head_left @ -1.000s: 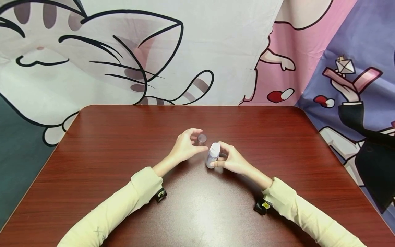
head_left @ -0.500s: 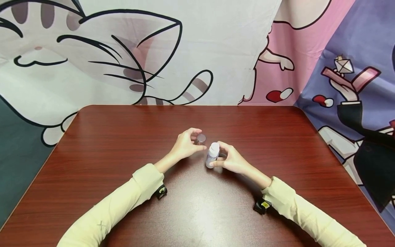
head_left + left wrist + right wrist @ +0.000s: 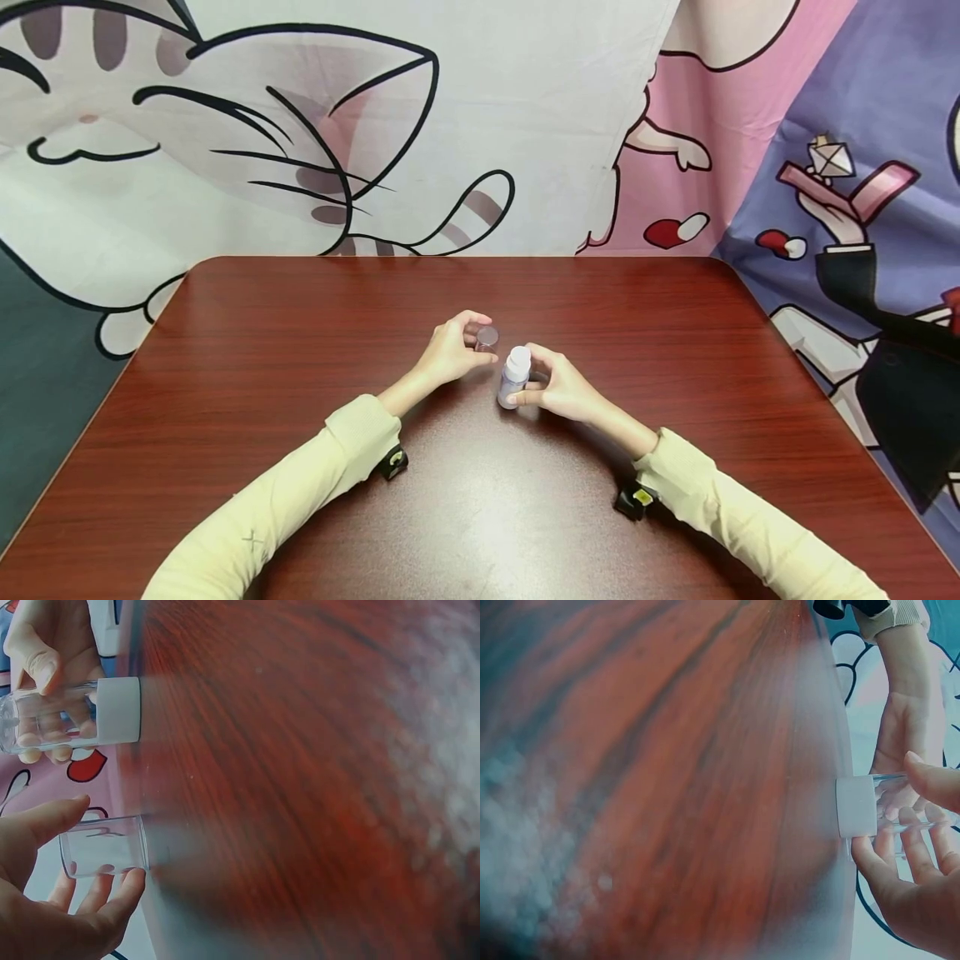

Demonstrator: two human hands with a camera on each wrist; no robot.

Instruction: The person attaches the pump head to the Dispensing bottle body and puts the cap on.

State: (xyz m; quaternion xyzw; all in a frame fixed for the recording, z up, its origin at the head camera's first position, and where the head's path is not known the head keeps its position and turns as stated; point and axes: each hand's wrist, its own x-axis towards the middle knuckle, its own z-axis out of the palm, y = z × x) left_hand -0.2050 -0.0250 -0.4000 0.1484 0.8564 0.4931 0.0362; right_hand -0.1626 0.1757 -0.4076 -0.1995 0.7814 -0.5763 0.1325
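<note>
Near the table's middle, my left hand [image 3: 450,350] curves its fingers round a small clear cap [image 3: 487,337], closed end up. In the left wrist view, several fingertips lie along the far side of the cap [image 3: 105,844], while the thumb [image 3: 79,806] is just off its near side. Just to the right, my right hand [image 3: 562,387] holds an upright small clear bottle [image 3: 510,387] with a white top. The bottle's thick white base [image 3: 118,710] shows in the left wrist view. A small gap separates cap and bottle.
The reddish-brown wooden table [image 3: 337,317] has rounded far corners. Behind it hangs a printed cloth [image 3: 555,108] with cartoon figures. Black wrist cameras [image 3: 393,461] sit under both pale sleeves [image 3: 300,492].
The head view has turned slightly, moving the scene a little left. Both hands, the cap and the bottle keep nearly the same places relative to each other.
</note>
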